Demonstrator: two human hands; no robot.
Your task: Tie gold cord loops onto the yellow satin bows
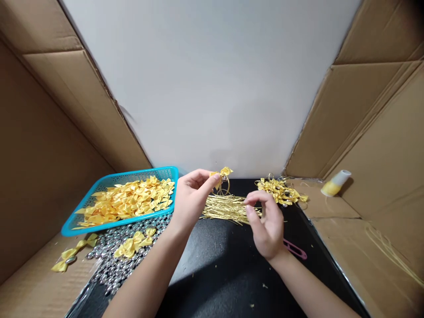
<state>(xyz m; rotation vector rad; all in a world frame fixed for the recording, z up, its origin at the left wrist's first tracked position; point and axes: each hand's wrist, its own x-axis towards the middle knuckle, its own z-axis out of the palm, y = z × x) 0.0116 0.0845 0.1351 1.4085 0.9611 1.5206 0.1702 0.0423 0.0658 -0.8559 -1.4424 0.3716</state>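
Left hand [195, 194] pinches a yellow bow [226, 171] and gold loop [228, 185] near gold strands [228, 210] | Right hand [268, 221] hangs curled, apart; cannot tell whether it grips anything | Risk: slackening fingertips could drop the bow; a brushing finger could snag the loop

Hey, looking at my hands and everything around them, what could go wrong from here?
The small yellow satin bow with its thin gold loop is pinched at the fingertips of your left hand, so it might slip.
Your right hand is close to the loose, shiny gold strands and could scatter them.
The loose, round silver beads lie beside your left forearm, which might knock some away.
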